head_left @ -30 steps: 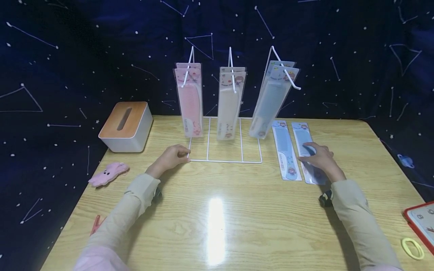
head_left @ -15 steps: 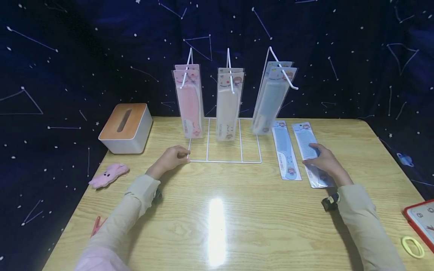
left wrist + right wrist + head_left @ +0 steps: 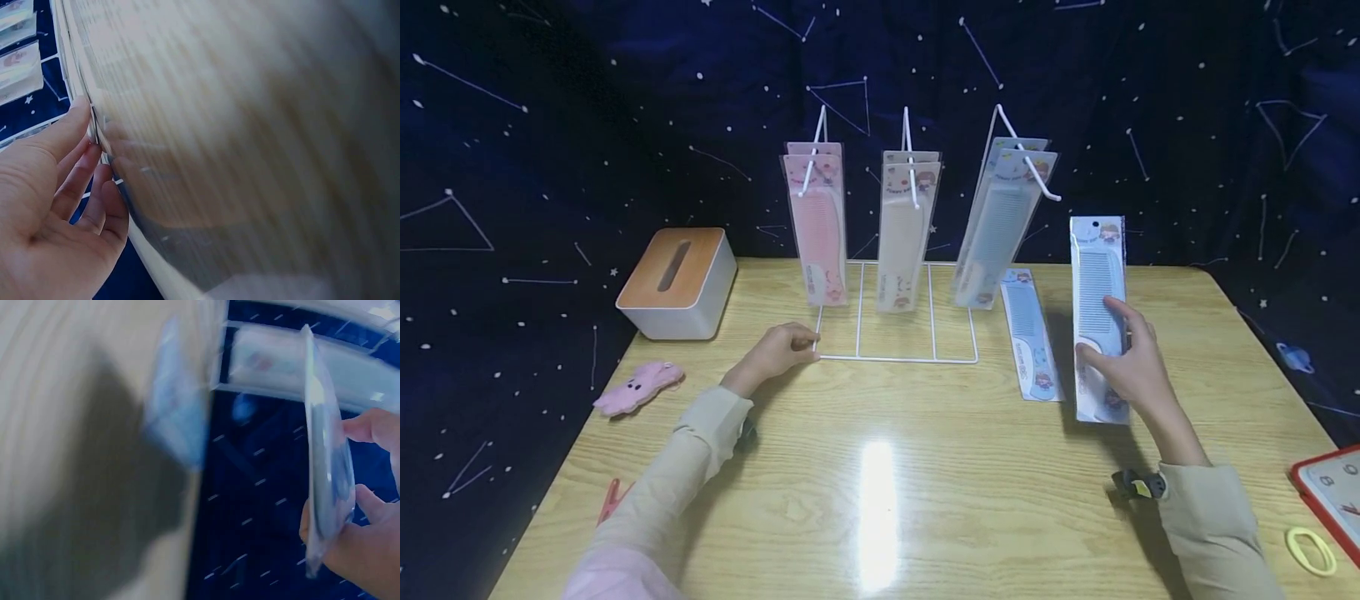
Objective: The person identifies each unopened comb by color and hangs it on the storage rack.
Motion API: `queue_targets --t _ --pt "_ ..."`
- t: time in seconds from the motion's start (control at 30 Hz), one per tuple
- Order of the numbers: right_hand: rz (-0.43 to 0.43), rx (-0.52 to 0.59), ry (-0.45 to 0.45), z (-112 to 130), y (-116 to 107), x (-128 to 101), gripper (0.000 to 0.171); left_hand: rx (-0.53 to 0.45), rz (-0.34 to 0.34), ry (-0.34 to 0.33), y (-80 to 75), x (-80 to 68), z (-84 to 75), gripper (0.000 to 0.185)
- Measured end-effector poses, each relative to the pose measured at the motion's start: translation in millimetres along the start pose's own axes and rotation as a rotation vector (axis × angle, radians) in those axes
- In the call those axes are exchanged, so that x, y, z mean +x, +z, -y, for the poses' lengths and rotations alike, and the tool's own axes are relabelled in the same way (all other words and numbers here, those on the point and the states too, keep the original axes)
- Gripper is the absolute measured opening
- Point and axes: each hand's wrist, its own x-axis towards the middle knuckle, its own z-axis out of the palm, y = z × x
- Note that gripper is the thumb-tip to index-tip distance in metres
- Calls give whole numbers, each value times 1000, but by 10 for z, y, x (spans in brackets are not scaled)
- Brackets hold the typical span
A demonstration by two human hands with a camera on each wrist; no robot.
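While upright, right hand (image 3: 1131,367) around comb (image 3: 1099,308)

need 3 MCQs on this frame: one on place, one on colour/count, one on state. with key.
1. Where is the wood-topped white tissue box?
A. table's far left
B. table's far right
C. under the rack

2. How many hooks on the white wire display rack carry packaged combs?
A. one
B. three
C. five

3. The blue packaged comb at the right hand is:
A. flat on the table
B. on a hook
C. held upright

Key: 1 A, it stands left of the rack; 2 B, pink, cream and blue packs each hang on a hook; 3 C, fingers grip its lower part, clear of the light wooden table.
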Motion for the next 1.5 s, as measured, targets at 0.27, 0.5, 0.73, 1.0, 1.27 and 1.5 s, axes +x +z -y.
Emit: queue_targets --t 0.27,0.5,0.73,1.0,1.27,1.5 --pt "-99 238 -229 532 42 -365 78 16 -12 14 -16 4 1 40" --pt "-50 500 -395 765 189 -592 81 -3 -4 4 -28 35 8 41" --pt "-10 395 -368 769 329 -607 82 -8 2 6 -48 46 -2 41" --pt "35 376 -341 732 447 -228 72 -14 -1 -1 -63 48 -2 40" --pt "158 377 -297 661 539 290 63 -22 7 -6 -33 43 23 41" --pt "231 348 -287 599 548 545 59 -14 13 -10 -12 27 53 41"
